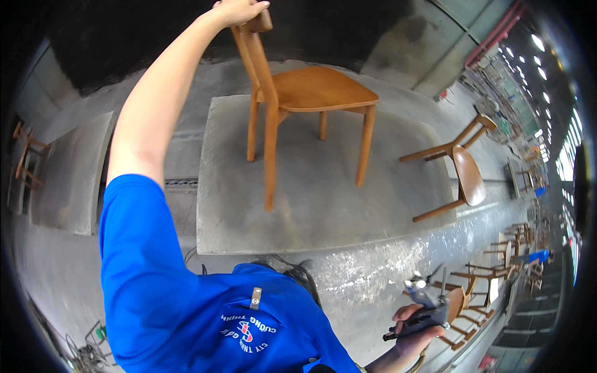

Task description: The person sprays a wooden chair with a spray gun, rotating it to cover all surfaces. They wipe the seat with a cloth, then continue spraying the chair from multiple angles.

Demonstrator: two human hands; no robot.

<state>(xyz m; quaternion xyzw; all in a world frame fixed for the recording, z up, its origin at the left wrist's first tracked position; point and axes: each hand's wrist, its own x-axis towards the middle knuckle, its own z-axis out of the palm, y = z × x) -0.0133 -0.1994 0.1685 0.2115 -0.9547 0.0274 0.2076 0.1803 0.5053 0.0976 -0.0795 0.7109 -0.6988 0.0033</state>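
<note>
Far in front, my left hand point(239, 10) grips the top of the backrest of a brown wooden chair point(323, 90), with that arm stretched out. The chair is upright over a flat grey platform point(224, 217); its nearest leg is a little blurred at the foot, and I cannot tell whether all its legs touch the surface. Down at the lower right, away from the chair, my right hand point(413, 332) is wrapped round a metal spray gun point(429, 304).
A second wooden chair point(467, 174) lies tipped at the platform's right edge. Another board point(68, 174) and a chair point(28, 155) are at the far left. Several chairs point(460, 304) line the right side, where a person in blue point(540, 256) is. Dark hoses point(305, 273) run behind my torso.
</note>
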